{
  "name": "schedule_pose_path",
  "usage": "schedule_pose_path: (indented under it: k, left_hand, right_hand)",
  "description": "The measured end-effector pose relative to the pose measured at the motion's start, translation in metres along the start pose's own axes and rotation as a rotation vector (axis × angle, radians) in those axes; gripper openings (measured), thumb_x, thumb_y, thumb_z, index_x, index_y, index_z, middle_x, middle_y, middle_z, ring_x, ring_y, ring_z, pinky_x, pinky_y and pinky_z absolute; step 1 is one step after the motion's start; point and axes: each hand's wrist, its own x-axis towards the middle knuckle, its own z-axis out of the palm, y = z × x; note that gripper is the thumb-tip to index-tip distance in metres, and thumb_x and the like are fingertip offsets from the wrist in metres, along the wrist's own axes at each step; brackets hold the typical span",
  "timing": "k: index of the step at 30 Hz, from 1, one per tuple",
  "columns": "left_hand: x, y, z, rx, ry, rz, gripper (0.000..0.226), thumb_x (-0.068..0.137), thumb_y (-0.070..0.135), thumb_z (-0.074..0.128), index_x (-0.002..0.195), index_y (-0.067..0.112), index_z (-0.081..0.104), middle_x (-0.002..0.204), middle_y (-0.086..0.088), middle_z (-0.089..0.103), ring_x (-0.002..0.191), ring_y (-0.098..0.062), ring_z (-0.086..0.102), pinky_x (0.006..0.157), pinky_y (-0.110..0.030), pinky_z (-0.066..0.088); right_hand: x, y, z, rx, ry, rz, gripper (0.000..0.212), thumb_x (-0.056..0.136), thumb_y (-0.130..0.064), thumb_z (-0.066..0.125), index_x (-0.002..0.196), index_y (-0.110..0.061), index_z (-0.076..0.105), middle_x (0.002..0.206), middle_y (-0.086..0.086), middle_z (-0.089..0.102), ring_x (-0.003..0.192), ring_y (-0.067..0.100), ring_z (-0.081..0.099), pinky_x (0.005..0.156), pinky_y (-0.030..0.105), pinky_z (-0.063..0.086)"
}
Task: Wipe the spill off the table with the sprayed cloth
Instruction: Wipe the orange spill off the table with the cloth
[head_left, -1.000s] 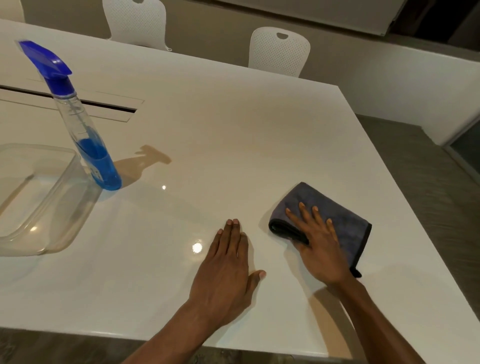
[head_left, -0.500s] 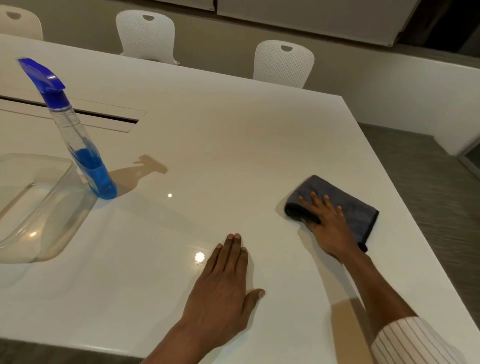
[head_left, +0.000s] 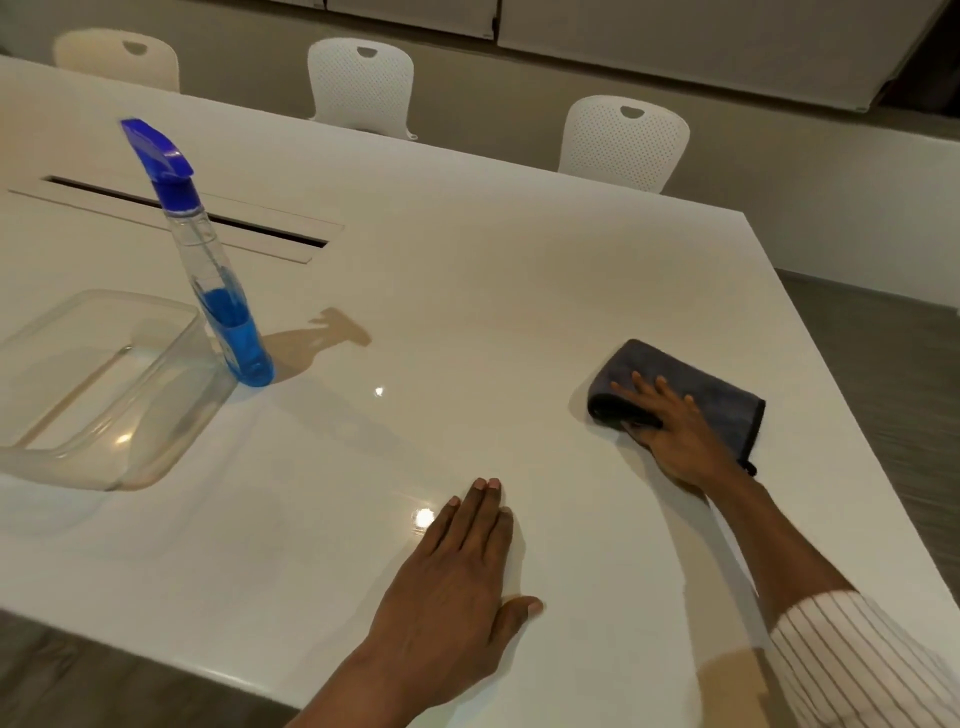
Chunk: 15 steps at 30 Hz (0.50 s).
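Observation:
A folded dark grey cloth (head_left: 706, 387) lies on the glossy white table (head_left: 467, 291) toward its right edge. My right hand (head_left: 675, 431) presses flat on the cloth's near part, fingers spread, thumb tucked at its rolled left fold. My left hand (head_left: 457, 587) rests palm down on the bare table near the front edge, fingers together, holding nothing. I cannot make out any spill on the shiny surface; only lamp glints show.
A spray bottle (head_left: 218, 291) with blue liquid stands left of centre, beside a clear plastic tub (head_left: 98, 389). A cable slot (head_left: 208, 218) runs across the far left. White chairs (head_left: 623, 140) line the far side. The table's right edge drops to grey floor.
My right hand has slid the cloth away from me and to the right across the table. My left hand has stayed in place. The view has tilted up, showing more chairs.

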Motion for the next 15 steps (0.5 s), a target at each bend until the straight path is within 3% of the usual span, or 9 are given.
schedule_pose_path:
  k: [3,5,7,11,15]
  left_hand:
    - [0.000,0.000,-0.005,-0.011,-0.047,-0.028,0.087,0.105,0.072,0.029,0.156,0.004,0.047,0.170,-0.016,0.031,0.158,-0.029,0.029,0.122,-0.050,0.038]
    - [0.003,-0.002,-0.012,-0.040,-0.069,-0.044,0.097,0.102,0.079,0.027,0.165,0.005,0.027,0.176,-0.013,0.004,0.164,-0.028,0.003,0.131,-0.048,0.010]
    - [0.004,-0.008,-0.019,-0.078,-0.096,-0.079,0.104,0.099,0.084,0.023,0.168,0.007,0.006,0.175,-0.009,-0.018,0.162,-0.023,-0.022,0.130,-0.039,-0.011]
    - [0.002,-0.025,-0.025,-0.066,-0.071,-0.159,0.105,0.098,0.086,0.020,0.169,0.011,0.000,0.176,-0.005,-0.021,0.160,-0.019,-0.026,0.130,-0.035,-0.013]
    - [0.000,-0.028,-0.025,-0.078,-0.088,-0.167,0.102,0.100,0.084,0.020,0.169,0.013,-0.002,0.174,-0.003,-0.024,0.160,-0.019,-0.028,0.133,-0.041,-0.005]
  right_hand:
    - [0.035,-0.023,0.008,-0.013,-0.025,-0.075,0.057,0.108,-0.034,0.050,0.154,-0.052,0.021,0.174,-0.009,0.011,0.162,0.026,0.004,0.128,0.057,0.003]
    - [0.035,-0.044,0.016,0.018,-0.074,-0.180,0.060,0.107,-0.031,0.054,0.157,-0.050,0.025,0.174,-0.011,0.011,0.162,0.022,0.001,0.129,0.056,0.002]
    - [0.022,-0.058,0.023,0.057,-0.108,-0.282,0.062,0.106,-0.029,0.056,0.157,-0.049,0.028,0.173,-0.013,0.012,0.161,0.017,-0.003,0.128,0.050,-0.002]
    - [0.008,-0.052,0.024,0.197,-0.146,-0.359,0.063,0.103,-0.020,0.062,0.155,-0.045,0.037,0.170,-0.019,0.020,0.160,0.009,-0.001,0.127,0.038,-0.006]
    - [0.057,-0.046,0.015,0.203,-0.128,-0.298,0.059,0.104,-0.017,0.059,0.153,-0.045,0.042,0.169,-0.014,0.025,0.161,0.016,0.007,0.130,0.053,0.001]
